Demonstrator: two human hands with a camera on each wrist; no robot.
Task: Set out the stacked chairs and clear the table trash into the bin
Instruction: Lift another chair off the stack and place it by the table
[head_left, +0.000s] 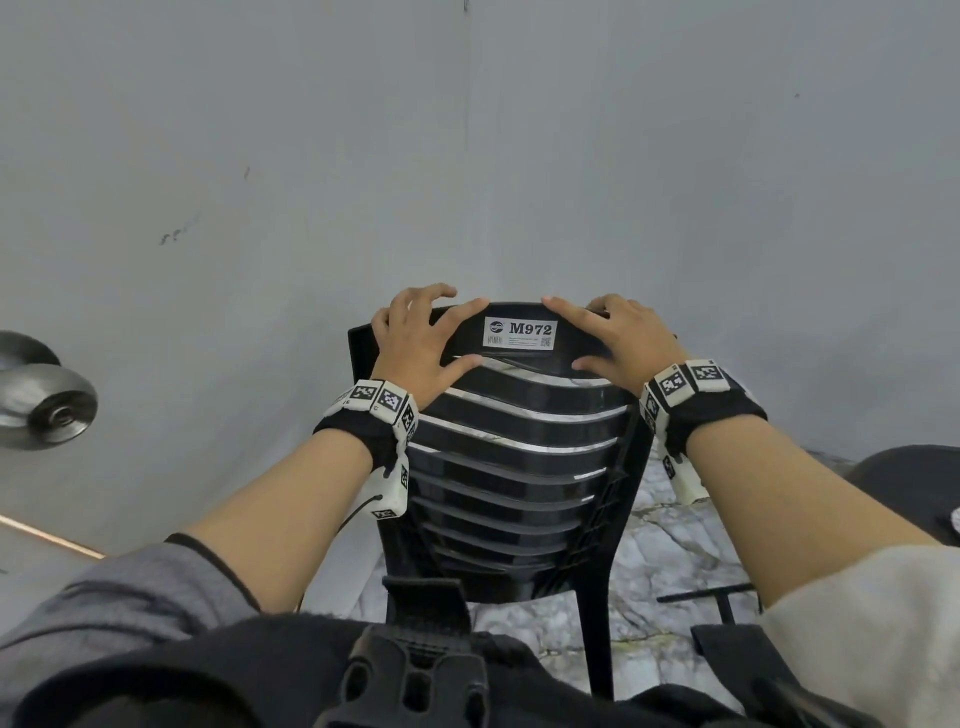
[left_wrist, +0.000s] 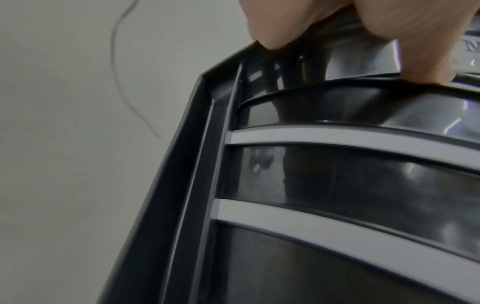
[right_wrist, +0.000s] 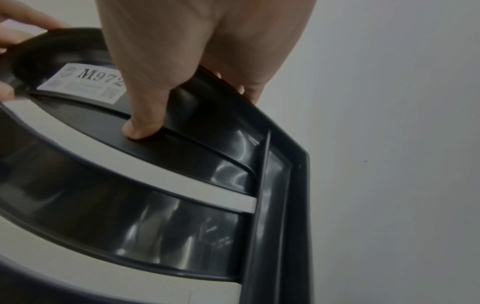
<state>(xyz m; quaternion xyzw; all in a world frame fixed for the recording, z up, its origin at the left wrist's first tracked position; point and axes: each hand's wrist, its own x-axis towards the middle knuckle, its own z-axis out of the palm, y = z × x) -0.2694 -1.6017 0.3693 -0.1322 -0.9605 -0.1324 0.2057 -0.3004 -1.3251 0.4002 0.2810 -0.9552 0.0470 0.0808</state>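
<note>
A black plastic slatted chair (head_left: 519, 467) stands in front of me against a wall corner, its back towards me. Nested edges down its right side suggest several chairs stacked. A white label (head_left: 521, 333) reading M972 sits on the top rail. My left hand (head_left: 421, 338) grips the rail's left end, fingers over the top edge and thumb under the rail. My right hand (head_left: 623, 332) grips the right end the same way. In the left wrist view the thumb (left_wrist: 428, 51) presses the chair's (left_wrist: 337, 185) rail. In the right wrist view the hand (right_wrist: 182, 51) clamps the chair's (right_wrist: 155, 226) rail beside the label (right_wrist: 85, 82).
A grey wall (head_left: 467, 156) rises close behind the chair. A metal door knob (head_left: 52, 400) juts out at the left. The marble-patterned floor (head_left: 665, 561) shows on the right, with a thin black bar (head_left: 711, 595) lying on it and a dark round object (head_left: 909, 488) at the right edge.
</note>
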